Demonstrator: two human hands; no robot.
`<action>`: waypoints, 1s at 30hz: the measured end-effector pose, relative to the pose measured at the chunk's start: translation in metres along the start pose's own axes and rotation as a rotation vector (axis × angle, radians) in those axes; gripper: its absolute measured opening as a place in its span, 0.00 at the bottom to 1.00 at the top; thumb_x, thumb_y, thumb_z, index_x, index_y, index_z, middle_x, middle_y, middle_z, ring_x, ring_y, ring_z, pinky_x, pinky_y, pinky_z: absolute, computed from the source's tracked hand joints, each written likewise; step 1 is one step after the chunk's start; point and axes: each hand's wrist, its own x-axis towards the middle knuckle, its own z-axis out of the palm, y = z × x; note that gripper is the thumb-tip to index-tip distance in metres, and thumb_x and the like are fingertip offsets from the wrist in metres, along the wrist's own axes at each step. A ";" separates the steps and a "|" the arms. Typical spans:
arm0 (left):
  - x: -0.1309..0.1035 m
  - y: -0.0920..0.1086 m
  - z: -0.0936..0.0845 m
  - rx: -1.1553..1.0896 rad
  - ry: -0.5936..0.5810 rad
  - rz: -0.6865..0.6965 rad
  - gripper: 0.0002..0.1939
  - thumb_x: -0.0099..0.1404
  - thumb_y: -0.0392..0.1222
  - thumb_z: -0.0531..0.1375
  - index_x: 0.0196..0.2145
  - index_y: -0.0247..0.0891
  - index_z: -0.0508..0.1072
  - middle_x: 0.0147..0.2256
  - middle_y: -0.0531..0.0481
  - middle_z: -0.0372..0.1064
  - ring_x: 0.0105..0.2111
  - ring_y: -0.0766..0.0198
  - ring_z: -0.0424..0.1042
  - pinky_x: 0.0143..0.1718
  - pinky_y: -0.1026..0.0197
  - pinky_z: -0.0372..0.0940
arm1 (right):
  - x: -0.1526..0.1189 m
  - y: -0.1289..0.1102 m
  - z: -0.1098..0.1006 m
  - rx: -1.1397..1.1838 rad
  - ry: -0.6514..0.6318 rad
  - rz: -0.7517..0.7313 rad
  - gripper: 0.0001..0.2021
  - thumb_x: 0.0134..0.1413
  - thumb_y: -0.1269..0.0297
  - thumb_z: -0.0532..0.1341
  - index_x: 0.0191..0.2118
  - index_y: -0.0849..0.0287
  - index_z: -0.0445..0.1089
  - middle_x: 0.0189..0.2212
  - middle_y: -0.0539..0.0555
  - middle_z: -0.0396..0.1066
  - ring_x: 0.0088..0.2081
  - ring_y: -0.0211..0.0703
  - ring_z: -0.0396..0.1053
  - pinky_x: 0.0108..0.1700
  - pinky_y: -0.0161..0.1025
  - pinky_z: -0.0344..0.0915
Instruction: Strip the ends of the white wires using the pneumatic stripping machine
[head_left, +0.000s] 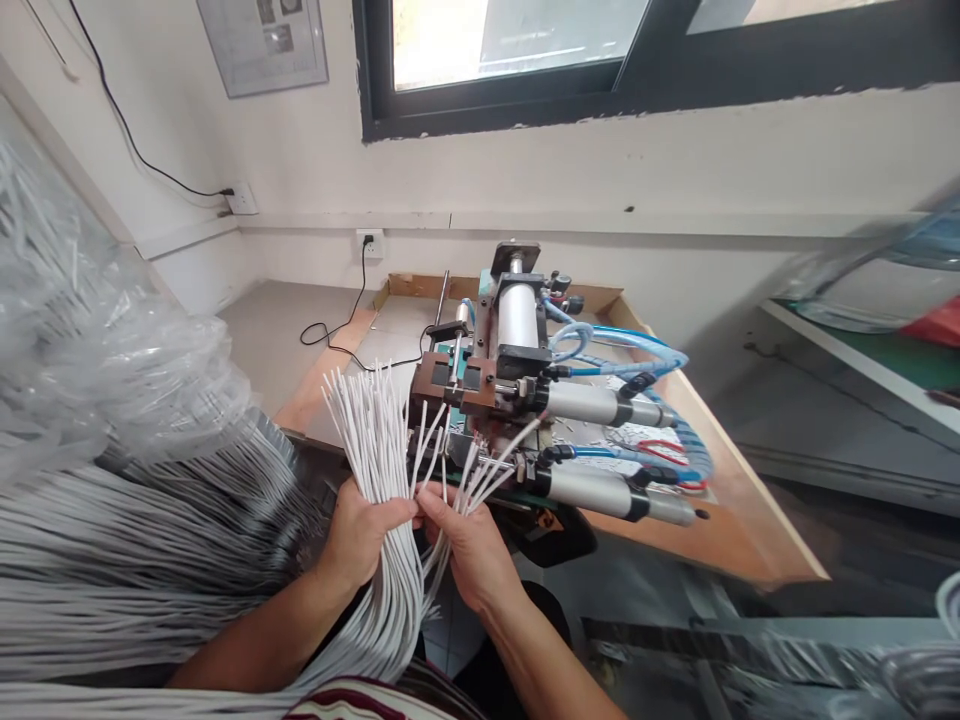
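A thick bundle of light grey cables (371,430) stands upright in my left hand (364,530), its fingers wrapped round it and the thumb pointing right. My right hand (469,540) pinches a smaller fan of cables (487,480), several of them leaning right. The two thumbs almost meet between the bundles, where a few loose cables rise. Just beyond my hands stands a pneumatic wire-stripping machine (517,320) with silver cylinders and a brown clamp block. Some tips of the right-hand cables show bare ends close to it. The bundle's lower lengths curve down towards my lap.
Long grey cables (135,560) lie heaped at the left, partly under clear plastic wrap (112,330). A wooden-edged tray (720,460) surrounds the machine, with blue air hoses (637,345) and white scraps in it. A black power cord (364,275) runs to a wall socket. Shelving stands at the right.
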 end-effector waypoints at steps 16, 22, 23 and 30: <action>0.010 0.020 0.002 -0.098 0.065 -0.065 0.08 0.40 0.31 0.65 0.24 0.30 0.74 0.20 0.50 0.72 0.21 0.61 0.72 0.26 0.59 0.68 | 0.017 -0.003 0.010 0.322 0.336 -0.040 0.10 0.30 0.64 0.69 0.22 0.61 0.69 0.16 0.46 0.66 0.19 0.33 0.61 0.24 0.33 0.60; 0.012 0.022 0.005 -0.085 0.070 -0.050 0.08 0.41 0.32 0.65 0.24 0.31 0.73 0.19 0.51 0.71 0.20 0.61 0.72 0.24 0.59 0.68 | 0.018 -0.013 0.013 0.450 0.333 0.126 0.09 0.30 0.68 0.69 0.21 0.62 0.68 0.14 0.46 0.65 0.16 0.32 0.61 0.22 0.33 0.61; 0.012 0.023 0.006 -0.077 0.072 -0.049 0.08 0.41 0.32 0.65 0.24 0.31 0.73 0.19 0.52 0.71 0.20 0.61 0.71 0.24 0.60 0.67 | 0.018 -0.014 0.013 0.461 0.328 0.142 0.09 0.30 0.68 0.69 0.21 0.62 0.69 0.14 0.46 0.66 0.16 0.32 0.60 0.22 0.33 0.62; 0.010 0.021 0.009 -0.047 0.104 -0.013 0.07 0.40 0.31 0.64 0.22 0.32 0.72 0.17 0.53 0.70 0.17 0.64 0.69 0.21 0.62 0.66 | 0.019 -0.011 0.014 0.481 0.249 0.181 0.11 0.27 0.67 0.71 0.21 0.61 0.69 0.15 0.46 0.66 0.17 0.34 0.62 0.21 0.34 0.61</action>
